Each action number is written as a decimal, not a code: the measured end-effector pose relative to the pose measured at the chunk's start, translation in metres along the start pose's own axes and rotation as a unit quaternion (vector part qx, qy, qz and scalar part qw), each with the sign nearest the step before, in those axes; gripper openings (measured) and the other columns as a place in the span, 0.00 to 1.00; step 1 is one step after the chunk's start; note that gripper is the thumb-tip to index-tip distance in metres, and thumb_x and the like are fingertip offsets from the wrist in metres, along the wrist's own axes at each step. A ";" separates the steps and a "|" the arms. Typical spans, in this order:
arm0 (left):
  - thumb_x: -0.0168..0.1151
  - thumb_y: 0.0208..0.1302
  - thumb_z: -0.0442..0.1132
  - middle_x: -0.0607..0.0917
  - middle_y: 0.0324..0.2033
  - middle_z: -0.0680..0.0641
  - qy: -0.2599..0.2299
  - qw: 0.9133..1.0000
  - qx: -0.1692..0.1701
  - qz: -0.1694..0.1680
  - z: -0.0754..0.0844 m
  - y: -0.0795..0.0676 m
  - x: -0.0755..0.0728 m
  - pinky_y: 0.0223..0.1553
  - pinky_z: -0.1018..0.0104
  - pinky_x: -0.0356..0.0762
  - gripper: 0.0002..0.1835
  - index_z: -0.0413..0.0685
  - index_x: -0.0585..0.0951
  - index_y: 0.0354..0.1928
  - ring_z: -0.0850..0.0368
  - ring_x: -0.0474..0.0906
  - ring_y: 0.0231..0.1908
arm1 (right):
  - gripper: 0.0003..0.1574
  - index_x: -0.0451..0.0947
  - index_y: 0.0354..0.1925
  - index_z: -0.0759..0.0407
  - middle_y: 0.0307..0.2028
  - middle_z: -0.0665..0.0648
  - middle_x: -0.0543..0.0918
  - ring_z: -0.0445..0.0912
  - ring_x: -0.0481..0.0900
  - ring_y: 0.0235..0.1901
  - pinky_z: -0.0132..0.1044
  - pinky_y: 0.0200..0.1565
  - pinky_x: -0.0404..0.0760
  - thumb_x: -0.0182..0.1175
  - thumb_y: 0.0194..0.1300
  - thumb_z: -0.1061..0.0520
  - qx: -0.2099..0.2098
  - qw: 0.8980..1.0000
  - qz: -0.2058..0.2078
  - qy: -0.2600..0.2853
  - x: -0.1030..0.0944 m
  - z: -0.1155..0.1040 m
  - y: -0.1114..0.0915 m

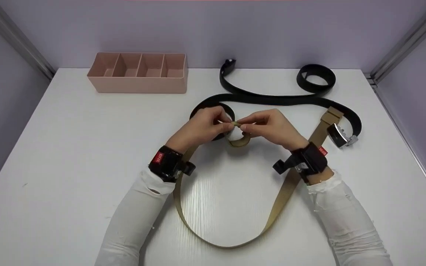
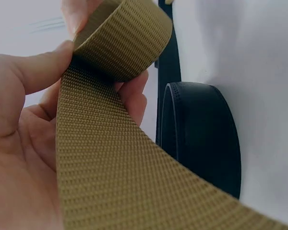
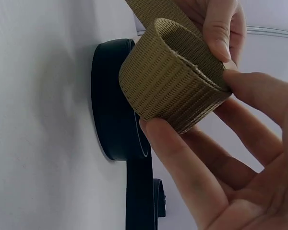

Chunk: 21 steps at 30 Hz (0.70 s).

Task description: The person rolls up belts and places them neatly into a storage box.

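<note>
Tan belt, mid-frame, looks light, bendy, grippy; best hold is its rolled end at the overlap, where my left hand and right hand pinch.

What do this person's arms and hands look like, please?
The left hand and right hand are bare. Wrinkled white sleeves end near black wristbands, each with a red label and a small black protruding mount.
</note>
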<state>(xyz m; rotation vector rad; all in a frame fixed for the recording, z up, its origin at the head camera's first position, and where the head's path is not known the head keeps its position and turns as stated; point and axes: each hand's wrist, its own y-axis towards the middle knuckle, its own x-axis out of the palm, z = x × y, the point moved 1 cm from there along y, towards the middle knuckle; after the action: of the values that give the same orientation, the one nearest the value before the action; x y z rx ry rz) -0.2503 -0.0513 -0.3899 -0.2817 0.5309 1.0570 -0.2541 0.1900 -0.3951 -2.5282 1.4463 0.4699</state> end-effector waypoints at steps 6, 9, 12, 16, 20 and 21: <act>0.67 0.74 0.44 0.87 0.44 0.51 -0.035 0.999 -0.012 0.016 0.000 0.000 0.000 0.43 0.66 0.79 0.09 0.46 0.82 0.44 0.59 0.82 0.41 | 0.17 0.87 0.54 0.63 0.48 0.65 0.89 0.52 0.89 0.45 0.45 0.47 0.88 0.69 0.71 0.57 -0.009 0.998 0.022 0.060 0.002 0.000 0.001; 0.65 0.75 0.45 0.87 0.46 0.48 -0.072 0.997 -0.008 0.027 0.000 0.000 0.000 0.45 0.64 0.82 0.10 0.46 0.80 0.45 0.57 0.85 0.43 | 0.17 0.86 0.54 0.65 0.49 0.65 0.88 0.52 0.89 0.45 0.45 0.47 0.88 0.69 0.70 0.58 -0.022 0.994 0.047 0.091 0.004 0.000 0.001; 0.61 0.78 0.45 0.86 0.48 0.44 -0.109 0.993 -0.010 0.035 0.000 0.001 -0.001 0.48 0.61 0.83 0.10 0.44 0.78 0.48 0.56 0.85 0.46 | 0.17 0.86 0.54 0.67 0.48 0.63 0.89 0.52 0.89 0.43 0.46 0.47 0.88 0.69 0.70 0.60 -0.029 0.990 0.075 0.120 0.005 0.000 0.002; 0.57 0.80 0.44 0.84 0.50 0.43 -0.155 0.987 -0.027 0.044 0.001 0.002 -0.001 0.52 0.59 0.83 0.12 0.42 0.76 0.50 0.53 0.84 0.50 | 0.17 0.85 0.54 0.70 0.47 0.66 0.88 0.49 0.89 0.41 0.48 0.47 0.88 0.70 0.69 0.62 -0.034 0.981 0.115 0.154 0.005 -0.001 0.004; 0.59 0.79 0.45 0.82 0.52 0.45 -0.170 0.984 -0.030 0.049 0.001 0.003 0.000 0.54 0.60 0.83 0.12 0.42 0.75 0.50 0.49 0.84 0.55 | 0.18 0.85 0.54 0.70 0.47 0.68 0.88 0.50 0.89 0.42 0.48 0.47 0.88 0.70 0.70 0.61 -0.038 0.974 0.139 0.173 0.007 -0.001 0.004; 0.59 0.79 0.45 0.82 0.52 0.46 -0.171 0.983 -0.030 0.051 0.001 0.003 0.000 0.54 0.60 0.83 0.12 0.42 0.75 0.50 0.49 0.84 0.55 | 0.18 0.85 0.54 0.70 0.48 0.68 0.88 0.50 0.89 0.42 0.48 0.47 0.88 0.69 0.70 0.61 -0.039 0.973 0.143 0.177 0.008 -0.001 0.004</act>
<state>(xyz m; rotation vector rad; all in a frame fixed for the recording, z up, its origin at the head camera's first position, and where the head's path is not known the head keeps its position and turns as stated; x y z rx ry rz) -0.2524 -0.0495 -0.3890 -0.1212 0.2059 1.1920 -0.2533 0.1812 -0.3970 -2.5700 1.9699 0.1184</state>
